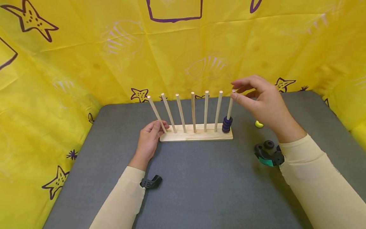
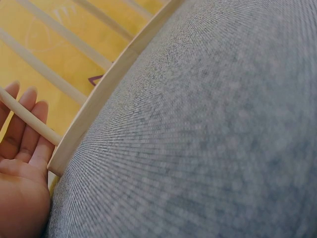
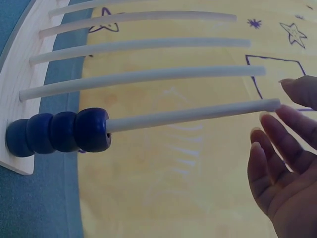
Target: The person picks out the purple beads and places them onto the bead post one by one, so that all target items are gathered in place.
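A wooden peg rack (image 1: 197, 136) stands on the table, with a row of upright pegs. Several dark blue beads (image 3: 93, 130) are stacked at the foot of its rightmost peg (image 3: 198, 115); the other pegs carry none. My left hand (image 1: 150, 136) holds the rack's left end, its fingers (image 2: 30, 124) behind the leftmost peg (image 2: 34, 121). At the tip of the rightmost peg is my right hand (image 1: 264, 101), thumb and fingers spread apart around it and no bead between them.
On the table (image 1: 197, 190), right of the rack, lie a yellow bead (image 1: 259, 124) and a few dark beads (image 1: 269, 144), partly hidden by the right wrist's camera (image 1: 270, 158). A yellow patterned cloth (image 1: 171, 57) hangs behind the table and along its sides.
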`<act>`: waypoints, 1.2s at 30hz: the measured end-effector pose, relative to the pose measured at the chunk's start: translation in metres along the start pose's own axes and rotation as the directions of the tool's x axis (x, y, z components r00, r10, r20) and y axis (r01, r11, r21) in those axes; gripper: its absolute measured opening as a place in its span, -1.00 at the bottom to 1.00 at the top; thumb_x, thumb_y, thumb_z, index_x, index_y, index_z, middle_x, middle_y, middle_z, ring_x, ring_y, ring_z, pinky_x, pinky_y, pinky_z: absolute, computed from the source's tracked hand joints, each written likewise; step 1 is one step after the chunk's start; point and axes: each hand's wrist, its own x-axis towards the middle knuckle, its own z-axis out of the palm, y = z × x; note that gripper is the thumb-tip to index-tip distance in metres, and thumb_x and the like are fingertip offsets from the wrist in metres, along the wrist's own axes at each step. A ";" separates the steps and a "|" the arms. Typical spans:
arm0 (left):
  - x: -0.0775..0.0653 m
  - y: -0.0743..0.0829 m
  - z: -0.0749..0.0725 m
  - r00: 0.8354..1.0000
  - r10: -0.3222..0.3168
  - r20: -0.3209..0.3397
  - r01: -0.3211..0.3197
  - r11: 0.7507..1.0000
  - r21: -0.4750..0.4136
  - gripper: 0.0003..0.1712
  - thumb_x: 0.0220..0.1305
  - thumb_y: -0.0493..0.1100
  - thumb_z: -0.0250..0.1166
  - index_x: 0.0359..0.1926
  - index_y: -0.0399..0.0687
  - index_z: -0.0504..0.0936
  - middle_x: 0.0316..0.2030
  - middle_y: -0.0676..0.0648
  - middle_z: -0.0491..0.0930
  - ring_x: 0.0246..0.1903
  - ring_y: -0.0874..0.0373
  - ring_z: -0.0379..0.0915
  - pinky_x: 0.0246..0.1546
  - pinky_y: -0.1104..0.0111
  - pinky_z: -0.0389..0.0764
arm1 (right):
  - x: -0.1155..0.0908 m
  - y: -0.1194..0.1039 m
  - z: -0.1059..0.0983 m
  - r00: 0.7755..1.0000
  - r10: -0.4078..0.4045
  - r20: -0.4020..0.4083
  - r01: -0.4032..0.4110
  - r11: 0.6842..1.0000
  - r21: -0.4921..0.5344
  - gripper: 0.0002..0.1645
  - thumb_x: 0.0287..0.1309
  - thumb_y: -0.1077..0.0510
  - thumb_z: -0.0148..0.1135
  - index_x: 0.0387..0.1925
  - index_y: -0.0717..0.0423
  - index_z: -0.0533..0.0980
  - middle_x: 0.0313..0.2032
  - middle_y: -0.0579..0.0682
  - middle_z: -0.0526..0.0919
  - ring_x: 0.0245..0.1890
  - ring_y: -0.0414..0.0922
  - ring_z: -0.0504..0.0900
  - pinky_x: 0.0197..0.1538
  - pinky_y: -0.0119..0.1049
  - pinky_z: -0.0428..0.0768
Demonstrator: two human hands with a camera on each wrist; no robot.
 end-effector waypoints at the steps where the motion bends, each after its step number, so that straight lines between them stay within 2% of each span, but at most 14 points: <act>1: 0.000 0.000 0.000 1.000 0.000 0.000 0.000 1.000 -0.001 -0.47 0.72 0.00 0.18 0.13 -0.52 0.65 -0.01 -0.22 0.69 0.12 -0.12 0.66 0.24 0.16 0.61 | 0.000 0.000 0.000 1.000 0.002 0.000 -0.002 1.000 0.001 -0.64 0.43 0.21 0.48 0.20 0.10 0.71 0.08 0.02 0.71 0.01 -0.19 0.61 0.01 -0.38 0.53; 11: 0.000 0.000 -0.001 1.000 -0.001 -0.002 0.001 1.000 0.005 -0.46 0.73 0.00 0.17 0.13 -0.52 0.65 -0.03 -0.20 0.70 0.13 -0.16 0.65 0.23 0.16 0.62 | -0.005 0.001 -0.006 1.000 -0.011 -0.002 0.011 0.999 0.037 -0.63 0.43 0.27 0.47 0.21 0.11 0.71 0.03 -0.01 0.74 -0.01 -0.20 0.65 0.00 -0.42 0.55; 16: 0.000 0.001 0.000 1.000 -0.011 -0.001 0.011 1.000 0.013 -0.45 0.73 0.01 0.17 0.15 -0.53 0.64 0.00 -0.26 0.68 0.15 -0.14 0.64 0.25 0.15 0.61 | -0.009 0.002 -0.012 1.000 -0.012 -0.003 0.012 0.994 0.108 -0.64 0.43 0.32 0.45 0.20 0.16 0.71 -0.01 0.00 0.76 -0.03 -0.12 0.71 -0.01 -0.44 0.62; 19: 0.000 0.002 0.000 1.000 -0.013 -0.001 0.013 1.000 0.011 -0.45 0.73 0.00 0.16 0.15 -0.54 0.63 0.00 -0.25 0.69 0.15 -0.14 0.64 0.26 0.14 0.60 | -0.013 0.003 -0.017 1.000 0.008 0.010 -0.010 0.988 0.157 -0.67 0.48 0.28 0.41 0.21 0.15 0.71 0.02 0.04 0.76 -0.02 -0.08 0.72 0.02 -0.43 0.64; 26: -0.001 0.003 -0.001 1.000 -0.009 -0.001 0.009 1.000 0.013 -0.47 0.73 0.00 0.17 0.15 -0.52 0.65 0.01 -0.27 0.68 0.14 -0.12 0.65 0.26 0.14 0.60 | -0.023 0.014 -0.027 0.998 0.040 0.053 -0.052 0.966 0.254 -0.68 0.67 0.18 0.18 0.25 0.21 0.68 0.04 0.11 0.76 0.01 0.02 0.69 0.03 -0.38 0.64; 31: -0.001 0.003 0.000 1.000 -0.010 -0.001 0.010 1.000 0.011 -0.46 0.74 -0.01 0.15 0.15 -0.53 0.64 0.03 -0.29 0.67 0.13 -0.09 0.66 0.25 0.15 0.61 | -0.033 0.026 -0.032 0.996 0.033 0.085 -0.062 0.930 0.363 -0.58 0.75 0.12 0.02 0.25 0.31 0.65 0.08 0.18 0.74 0.06 0.04 0.67 0.05 -0.38 0.66; 36: -0.001 0.003 0.000 1.000 -0.009 -0.006 0.009 1.000 -0.003 -0.48 0.73 -0.03 0.16 0.14 -0.53 0.64 0.02 -0.31 0.68 0.12 -0.09 0.66 0.25 0.15 0.61 | -0.047 0.042 -0.040 0.991 0.052 0.127 -0.098 0.916 0.390 -0.49 0.80 0.06 -0.13 0.31 0.30 0.61 0.14 0.16 0.72 0.10 0.00 0.67 0.11 -0.38 0.62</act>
